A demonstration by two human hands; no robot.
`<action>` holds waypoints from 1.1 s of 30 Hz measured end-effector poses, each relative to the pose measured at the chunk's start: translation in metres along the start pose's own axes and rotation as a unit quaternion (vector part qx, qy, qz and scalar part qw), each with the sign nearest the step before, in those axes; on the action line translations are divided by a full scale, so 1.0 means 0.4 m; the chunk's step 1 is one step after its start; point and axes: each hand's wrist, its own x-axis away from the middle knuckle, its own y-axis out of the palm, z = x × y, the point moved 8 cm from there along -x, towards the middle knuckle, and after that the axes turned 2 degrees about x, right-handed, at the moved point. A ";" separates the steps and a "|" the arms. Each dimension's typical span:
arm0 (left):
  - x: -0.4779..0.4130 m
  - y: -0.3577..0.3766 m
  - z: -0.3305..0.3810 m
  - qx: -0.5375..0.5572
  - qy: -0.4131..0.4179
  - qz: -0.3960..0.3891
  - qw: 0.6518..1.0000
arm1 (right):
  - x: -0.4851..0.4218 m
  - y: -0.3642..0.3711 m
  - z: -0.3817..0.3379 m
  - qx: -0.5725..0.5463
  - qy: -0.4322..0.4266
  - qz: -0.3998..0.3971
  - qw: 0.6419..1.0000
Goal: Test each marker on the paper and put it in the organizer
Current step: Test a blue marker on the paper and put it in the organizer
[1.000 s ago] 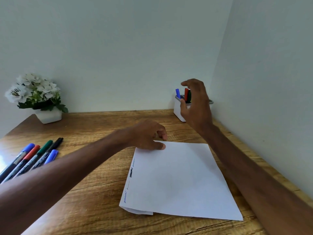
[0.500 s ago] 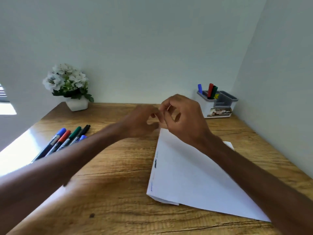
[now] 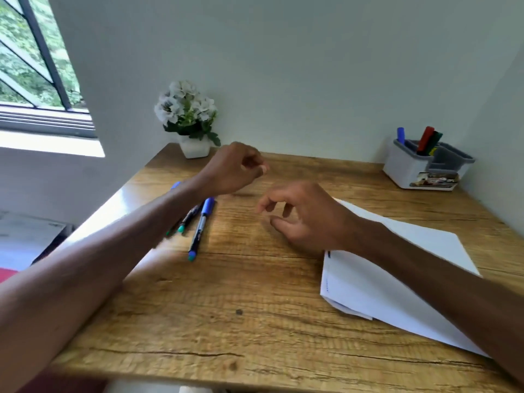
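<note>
1. A person's left hand hovers above the wooden surface. Its fingers are curled into a loose fist with nothing visible inside.
2. The right hand hangs low over the surface at the paper's far left corner. Its fingers are bent and spread, the thumb below them, and it grips nothing.
3. The paper, a white sheet with its near corner folded under, lies on the right beneath the right forearm. Small ink marks run along its left edge.
4. A blue-capped marker lies on the surface just beside the left forearm, its cap toward the far wall.
5. A dark marker with a green end lies next to it, partly hidden under the forearm. A second blue cap peeks out on the forearm's far side.
6. The organizer, a white tub with a grey insert, stands in the far right corner, well apart from both hands.
7. A blue marker, a red marker and a green marker stand in the organizer's left part, the red and green ones leaning together.
8. A pot of white flowers sits at the surface's far edge against the wall. A window at left shows greenery.
</note>
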 end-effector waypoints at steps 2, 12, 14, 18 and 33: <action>-0.001 -0.016 -0.022 0.016 -0.019 0.011 1.000 | -0.041 0.028 -0.047 0.005 -0.034 -0.017 0.999; 0.016 -0.028 -0.110 0.058 -0.078 0.008 0.995 | -0.139 0.160 -0.138 0.096 -0.106 -0.073 0.987; 0.016 -0.023 -0.102 0.042 -0.077 0.004 0.996 | -0.137 0.160 -0.135 0.104 -0.109 -0.074 0.986; 0.022 -0.019 -0.085 0.032 -0.066 -0.003 0.997 | -0.128 0.134 -0.116 0.134 -0.115 -0.087 0.980; 0.055 0.054 0.058 0.206 0.023 -0.097 0.973 | -0.023 -0.121 0.057 -0.022 -0.013 0.095 0.995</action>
